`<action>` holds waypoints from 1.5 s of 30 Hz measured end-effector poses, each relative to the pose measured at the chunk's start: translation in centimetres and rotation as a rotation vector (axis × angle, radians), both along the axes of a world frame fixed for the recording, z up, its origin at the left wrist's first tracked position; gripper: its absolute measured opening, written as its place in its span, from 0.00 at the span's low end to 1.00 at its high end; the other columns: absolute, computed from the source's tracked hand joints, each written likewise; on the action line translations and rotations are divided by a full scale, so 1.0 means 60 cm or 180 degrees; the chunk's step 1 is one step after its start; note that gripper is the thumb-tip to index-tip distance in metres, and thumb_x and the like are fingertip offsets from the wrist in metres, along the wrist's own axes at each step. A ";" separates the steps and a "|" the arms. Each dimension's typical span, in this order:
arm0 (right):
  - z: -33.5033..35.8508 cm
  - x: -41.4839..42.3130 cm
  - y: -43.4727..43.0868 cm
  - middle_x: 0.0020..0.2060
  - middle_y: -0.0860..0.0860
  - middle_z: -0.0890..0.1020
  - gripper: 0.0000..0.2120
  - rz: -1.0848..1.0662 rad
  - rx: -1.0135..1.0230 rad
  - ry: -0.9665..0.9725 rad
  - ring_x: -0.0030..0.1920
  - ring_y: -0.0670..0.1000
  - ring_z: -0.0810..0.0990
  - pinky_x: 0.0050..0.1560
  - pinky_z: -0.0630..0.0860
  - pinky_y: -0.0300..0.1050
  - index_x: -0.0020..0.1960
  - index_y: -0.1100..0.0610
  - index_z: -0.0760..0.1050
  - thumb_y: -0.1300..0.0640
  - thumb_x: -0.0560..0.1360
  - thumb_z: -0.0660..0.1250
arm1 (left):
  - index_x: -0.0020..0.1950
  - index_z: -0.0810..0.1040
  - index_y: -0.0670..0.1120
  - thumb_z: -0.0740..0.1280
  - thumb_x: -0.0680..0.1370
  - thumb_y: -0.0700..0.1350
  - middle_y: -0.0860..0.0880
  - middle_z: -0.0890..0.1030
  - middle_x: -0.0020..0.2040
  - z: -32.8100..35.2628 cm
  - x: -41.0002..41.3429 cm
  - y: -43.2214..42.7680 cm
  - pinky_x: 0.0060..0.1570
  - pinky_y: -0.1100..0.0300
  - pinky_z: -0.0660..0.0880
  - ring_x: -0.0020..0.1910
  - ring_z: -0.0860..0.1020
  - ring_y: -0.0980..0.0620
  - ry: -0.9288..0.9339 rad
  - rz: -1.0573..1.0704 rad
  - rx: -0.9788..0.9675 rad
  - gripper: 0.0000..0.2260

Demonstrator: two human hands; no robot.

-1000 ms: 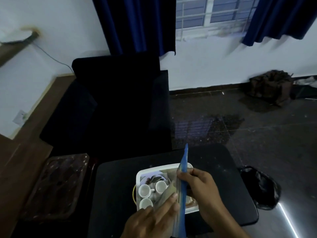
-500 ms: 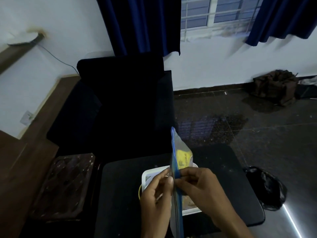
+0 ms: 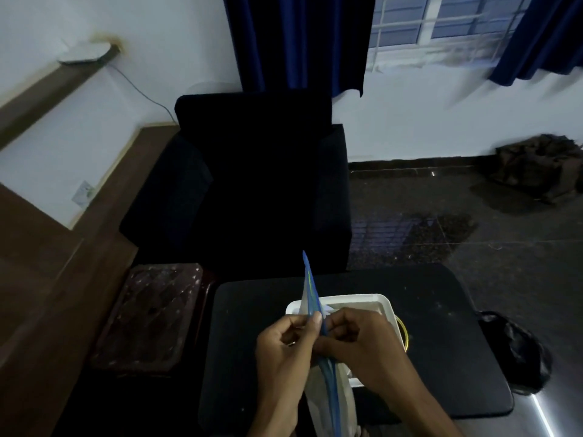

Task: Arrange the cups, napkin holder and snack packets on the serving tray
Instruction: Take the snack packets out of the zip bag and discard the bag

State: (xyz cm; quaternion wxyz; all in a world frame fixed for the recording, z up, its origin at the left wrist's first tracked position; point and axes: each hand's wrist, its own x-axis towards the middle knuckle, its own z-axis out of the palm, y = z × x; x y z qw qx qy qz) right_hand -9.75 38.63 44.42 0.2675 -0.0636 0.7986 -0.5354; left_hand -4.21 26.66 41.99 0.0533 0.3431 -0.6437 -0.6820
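Both hands are together just above the near half of the black rounded counter (image 3: 441, 348), and each is clamped on the same thing. The left hand (image 3: 284, 345) and the right hand (image 3: 367, 343) pinch the translucent plastic zip bag with a blue seal strip (image 3: 310, 290) from opposite sides, the left thumb pressed flat to the strip. The bag stands edge-on between them, its top poking up beyond the fingers and its body hanging down toward the person. What it holds cannot be made out.

From the grip, the step in hand looks like parting the seal to reach the contents, probably the snack packets. The next move calls for the two pinches to pull away from each other across the strip while keeping the bag upright over the tray.

The white rectangular plastic serving tray (image 3: 356, 298) lies directly under and just beyond the hands. The hands and bag hide what is in it, so the cups and napkin holder cannot be seen. A thin yellow ring (image 3: 406, 337) shows just right of the right hand, at the tray's edge.

Beyond the hands a black armchair (image 3: 258, 184) sits under dark blue curtains (image 3: 299, 42) and a barred window (image 3: 441, 26). Left of the left hand is a dark red patterned tray (image 3: 151, 313). To the right, a black plastic bag (image 3: 517, 351) lies on the glossy dark floor (image 3: 473, 241)
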 end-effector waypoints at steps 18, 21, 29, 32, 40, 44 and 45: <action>-0.021 0.036 -0.044 0.33 0.43 0.84 0.03 -0.0258 0.0518 0.1004 0.35 0.39 0.82 0.35 0.76 0.32 0.45 0.48 0.80 0.54 0.73 0.73 | 0.43 0.86 0.50 0.75 0.75 0.52 0.49 0.88 0.38 -0.008 0.005 -0.044 0.39 0.62 0.81 0.40 0.87 0.53 0.0225 -0.0303 -0.0044 0.06; -0.026 0.027 -0.029 0.33 0.46 0.85 0.03 -0.0244 0.0251 0.0730 0.33 0.42 0.83 0.36 0.79 0.37 0.43 0.51 0.79 0.57 0.74 0.72 | 0.42 0.86 0.53 0.72 0.78 0.48 0.49 0.88 0.38 -0.010 -0.004 -0.027 0.40 0.58 0.83 0.39 0.87 0.52 0.0229 -0.0269 -0.0186 0.05; -0.027 -0.022 0.063 0.39 0.58 0.86 0.04 -0.0509 -0.0806 -0.0484 0.41 0.54 0.86 0.39 0.81 0.39 0.47 0.61 0.81 0.60 0.76 0.70 | 0.43 0.87 0.43 0.69 0.80 0.43 0.43 0.88 0.40 0.006 -0.041 0.057 0.48 0.45 0.83 0.44 0.86 0.40 0.0104 0.0057 0.0090 0.09; -0.030 -0.043 0.102 0.41 0.60 0.86 0.06 -0.0531 -0.1064 -0.0782 0.44 0.57 0.86 0.48 0.83 0.48 0.49 0.65 0.80 0.62 0.77 0.69 | 0.43 0.86 0.41 0.68 0.80 0.41 0.40 0.87 0.41 0.010 -0.058 0.096 0.39 0.56 0.83 0.40 0.86 0.44 -0.0023 0.0233 0.0307 0.09; -0.053 -0.096 0.201 0.44 0.58 0.84 0.08 -0.0627 -0.1659 -0.1369 0.45 0.53 0.83 0.49 0.80 0.46 0.50 0.68 0.77 0.62 0.78 0.65 | 0.53 0.84 0.38 0.67 0.81 0.41 0.41 0.88 0.48 0.002 -0.101 0.176 0.41 0.58 0.84 0.46 0.87 0.46 -0.0136 0.0583 0.1201 0.08; -0.065 -0.109 0.235 0.40 0.54 0.83 0.08 -0.0708 -0.1835 -0.1387 0.41 0.48 0.82 0.44 0.79 0.42 0.42 0.57 0.79 0.62 0.79 0.64 | 0.48 0.84 0.39 0.66 0.81 0.40 0.43 0.88 0.43 0.003 -0.112 0.189 0.33 0.62 0.82 0.39 0.88 0.50 -0.0063 0.0815 0.1472 0.08; -0.067 -0.114 0.243 0.39 0.54 0.82 0.09 -0.0762 -0.1864 -0.1379 0.40 0.48 0.81 0.44 0.79 0.43 0.41 0.56 0.78 0.63 0.79 0.64 | 0.47 0.84 0.38 0.66 0.81 0.39 0.43 0.88 0.41 0.003 -0.113 0.187 0.32 0.62 0.82 0.38 0.88 0.51 -0.0029 0.0888 0.1540 0.09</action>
